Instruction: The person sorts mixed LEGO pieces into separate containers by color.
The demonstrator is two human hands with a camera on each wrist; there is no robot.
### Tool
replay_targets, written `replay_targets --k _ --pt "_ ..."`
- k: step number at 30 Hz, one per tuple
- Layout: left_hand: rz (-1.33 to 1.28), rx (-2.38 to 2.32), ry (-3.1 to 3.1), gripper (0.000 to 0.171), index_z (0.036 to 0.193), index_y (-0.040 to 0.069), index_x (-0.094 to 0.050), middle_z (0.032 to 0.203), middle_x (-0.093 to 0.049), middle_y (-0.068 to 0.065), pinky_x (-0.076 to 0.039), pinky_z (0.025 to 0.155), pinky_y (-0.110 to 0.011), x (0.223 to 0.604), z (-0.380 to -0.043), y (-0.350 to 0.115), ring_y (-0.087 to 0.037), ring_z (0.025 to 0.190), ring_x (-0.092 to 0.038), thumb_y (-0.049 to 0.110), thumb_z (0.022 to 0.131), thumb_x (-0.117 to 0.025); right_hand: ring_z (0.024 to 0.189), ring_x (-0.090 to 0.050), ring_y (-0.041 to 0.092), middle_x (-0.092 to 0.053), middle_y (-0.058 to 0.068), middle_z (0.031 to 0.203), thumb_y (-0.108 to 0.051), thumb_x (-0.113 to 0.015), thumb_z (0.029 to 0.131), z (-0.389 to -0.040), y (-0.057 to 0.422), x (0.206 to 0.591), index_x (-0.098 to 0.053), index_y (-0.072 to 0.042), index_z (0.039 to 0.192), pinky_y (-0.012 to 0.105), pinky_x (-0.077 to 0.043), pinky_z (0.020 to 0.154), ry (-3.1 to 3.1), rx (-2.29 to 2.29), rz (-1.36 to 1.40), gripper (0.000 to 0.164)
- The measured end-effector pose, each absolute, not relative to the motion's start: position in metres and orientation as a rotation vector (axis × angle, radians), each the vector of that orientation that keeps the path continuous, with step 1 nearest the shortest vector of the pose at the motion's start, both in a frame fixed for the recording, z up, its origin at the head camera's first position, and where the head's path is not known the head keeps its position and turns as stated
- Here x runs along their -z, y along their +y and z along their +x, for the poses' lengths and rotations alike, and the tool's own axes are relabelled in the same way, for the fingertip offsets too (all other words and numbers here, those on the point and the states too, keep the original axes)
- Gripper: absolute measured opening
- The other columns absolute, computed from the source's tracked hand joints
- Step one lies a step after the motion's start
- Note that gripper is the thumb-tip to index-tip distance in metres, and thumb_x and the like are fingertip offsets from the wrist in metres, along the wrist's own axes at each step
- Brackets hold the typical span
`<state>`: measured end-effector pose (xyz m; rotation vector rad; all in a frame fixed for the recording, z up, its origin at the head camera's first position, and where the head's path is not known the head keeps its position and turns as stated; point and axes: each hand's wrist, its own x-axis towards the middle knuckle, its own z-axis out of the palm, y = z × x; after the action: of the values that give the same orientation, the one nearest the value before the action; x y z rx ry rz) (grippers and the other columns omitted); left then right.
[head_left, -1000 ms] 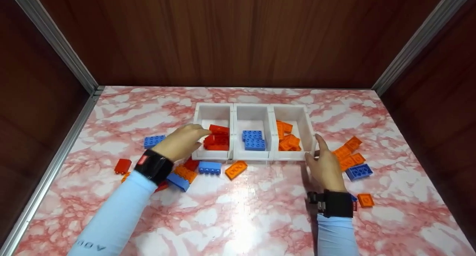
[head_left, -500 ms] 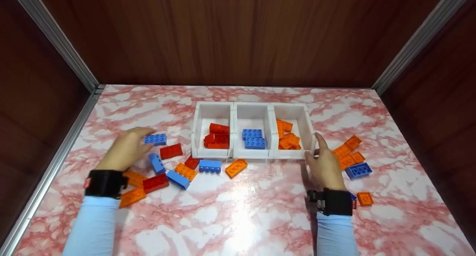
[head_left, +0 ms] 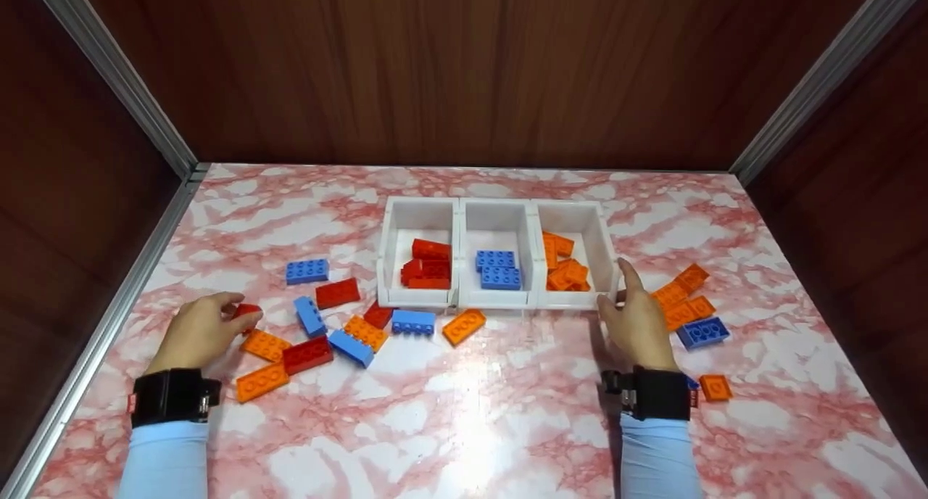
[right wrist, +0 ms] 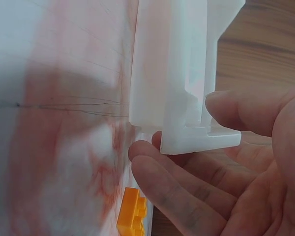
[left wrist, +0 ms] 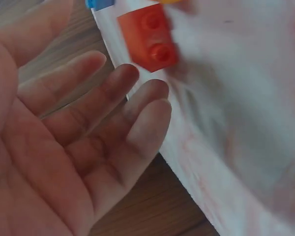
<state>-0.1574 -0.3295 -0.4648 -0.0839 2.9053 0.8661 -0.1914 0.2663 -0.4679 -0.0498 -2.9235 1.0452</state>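
Observation:
My left hand (head_left: 197, 328) reaches low over the table's left side, thumb and forefinger near a small red toy building brick (head_left: 248, 312). In the left wrist view its fingers (left wrist: 147, 110) are loosely bent and spread, and the same red brick (left wrist: 150, 39), slope-sided with studs, lies just beyond their tips. My right hand (head_left: 638, 325) holds the near right corner of the white three-compartment bin (head_left: 610, 267). Seen from the right wrist, the thumb lies against the bin's wall (right wrist: 174, 98) and the fingers curl under its corner. Red, blue and orange bricks lie in separate compartments.
Several loose bricks, including a red one (head_left: 338, 294), a blue one (head_left: 307, 270) and an orange one (head_left: 262, 381), lie left of the bin. More orange bricks (head_left: 681, 312) and a blue brick (head_left: 703, 333) lie beside my right hand. Dark panels (head_left: 464, 71) enclose the table.
My left hand has moved from over the bin's red compartment, left and toward me, to the small red brick at the far left. The right hand stays at the bin's corner.

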Motion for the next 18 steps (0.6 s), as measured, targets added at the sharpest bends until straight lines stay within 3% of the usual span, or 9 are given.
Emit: replay_targets --k 9,18 --pt "-0.198 -0.867 2.892 0.055 0.134 -0.013 -0.052 0.120 -0.059 -0.035 -0.045 0.093 -0.060 0.4724 -0.1598 -0.3251 -0.045 0.101 -0.058 0.019 0.092 -0.070 0.085 -0.063 0.033 -0.065 0.024 0.108 -0.020 -0.056 0.100 -0.1915 0.2658 0.4678 -0.017 -0.008 0.158 0.048 -0.053 0.078 -2.933 -1.047 -0.077 0.071" --pt "-0.221 -0.920 2.866 0.051 0.132 -0.014 -0.054 0.117 -0.061 -0.033 -0.047 0.092 -0.058 0.4660 -0.1640 -0.3211 -0.042 0.098 -0.058 0.017 0.093 -0.067 0.088 -0.063 0.034 -0.065 0.024 0.108 -0.020 -0.056 0.101 -0.1920 0.2669 0.4679 -0.017 -0.009 0.159 0.051 -0.051 0.082 -2.926 -1.059 -0.072 0.071"
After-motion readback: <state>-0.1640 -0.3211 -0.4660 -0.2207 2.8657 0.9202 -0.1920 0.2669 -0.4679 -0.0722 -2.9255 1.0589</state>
